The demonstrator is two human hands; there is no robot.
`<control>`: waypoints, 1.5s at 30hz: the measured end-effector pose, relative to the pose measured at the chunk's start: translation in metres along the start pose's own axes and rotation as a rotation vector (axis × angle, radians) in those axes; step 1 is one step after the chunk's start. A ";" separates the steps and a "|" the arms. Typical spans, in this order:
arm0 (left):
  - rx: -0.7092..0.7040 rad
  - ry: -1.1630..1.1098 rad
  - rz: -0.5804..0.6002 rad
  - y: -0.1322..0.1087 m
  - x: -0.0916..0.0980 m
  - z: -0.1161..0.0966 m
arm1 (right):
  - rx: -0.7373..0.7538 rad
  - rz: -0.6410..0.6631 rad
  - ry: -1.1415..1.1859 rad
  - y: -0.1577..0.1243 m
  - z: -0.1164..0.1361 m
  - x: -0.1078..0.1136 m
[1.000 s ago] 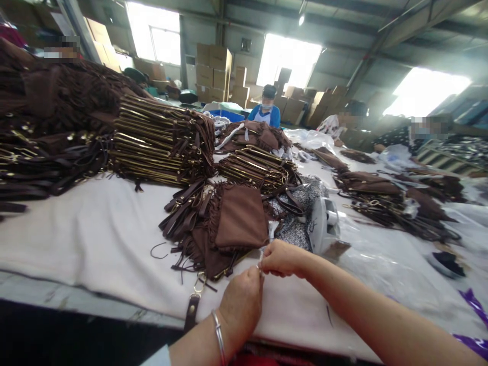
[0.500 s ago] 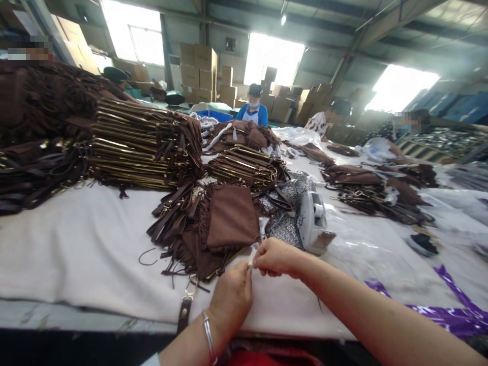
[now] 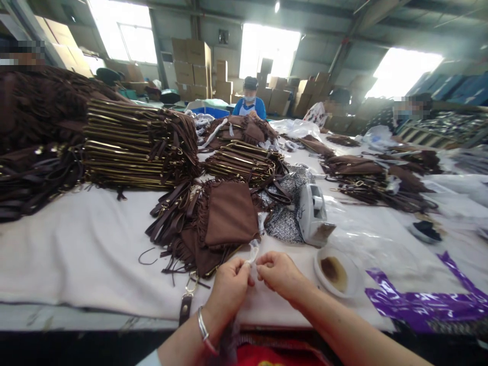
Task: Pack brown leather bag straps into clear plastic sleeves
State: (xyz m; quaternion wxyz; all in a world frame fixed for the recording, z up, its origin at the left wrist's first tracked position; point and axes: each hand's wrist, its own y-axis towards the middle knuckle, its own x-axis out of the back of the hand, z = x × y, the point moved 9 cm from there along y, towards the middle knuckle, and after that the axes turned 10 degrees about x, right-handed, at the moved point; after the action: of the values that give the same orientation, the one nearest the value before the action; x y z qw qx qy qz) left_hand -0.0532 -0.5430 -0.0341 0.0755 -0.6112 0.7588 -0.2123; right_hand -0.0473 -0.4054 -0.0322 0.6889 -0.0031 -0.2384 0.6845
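My left hand (image 3: 233,285), with a bangle at the wrist, pinches a thin whitish strip (image 3: 253,250), possibly plastic, near the table's front edge. Close by on its right, my right hand (image 3: 280,274) has its fingers curled and pinched at the same strip. Just beyond the strip lies a brown fringed pouch (image 3: 232,213), flat on top of other brown pieces. Dark wrist straps (image 3: 168,211) with metal clips are bunched at its left. One strap with a gold clip (image 3: 186,300) hangs toward the table's front edge, left of my left hand.
Stacked brown zippered pouches (image 3: 137,147) stand at the back left. A white tape dispenser (image 3: 312,216) is right of the fringed pouch, with a bowl of brown stuff (image 3: 335,274) nearer. Purple plastic (image 3: 423,305) lies at the right. A person in blue (image 3: 249,104) sits across the table.
My right hand has shifted slightly right and down, and its forearm has dropped, uncovering the bowl. The left hand stays at the strip, whose upper end now shows more.
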 end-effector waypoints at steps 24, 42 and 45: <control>0.385 -0.440 0.214 -0.016 -0.018 0.018 | 0.228 0.002 -0.311 0.013 0.010 -0.005; 0.263 -0.167 0.136 -0.009 0.001 0.000 | -0.080 0.119 0.790 -0.021 -0.012 -0.021; 0.377 -0.443 0.327 -0.006 -0.024 0.010 | -0.076 0.134 0.777 -0.023 -0.014 -0.023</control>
State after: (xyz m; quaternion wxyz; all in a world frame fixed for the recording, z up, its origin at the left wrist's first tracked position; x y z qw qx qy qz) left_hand -0.0384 -0.5228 -0.0440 0.3834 -0.4878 0.7594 -0.1958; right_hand -0.0201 -0.4239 -0.0442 0.6809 -0.3030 0.0156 0.6666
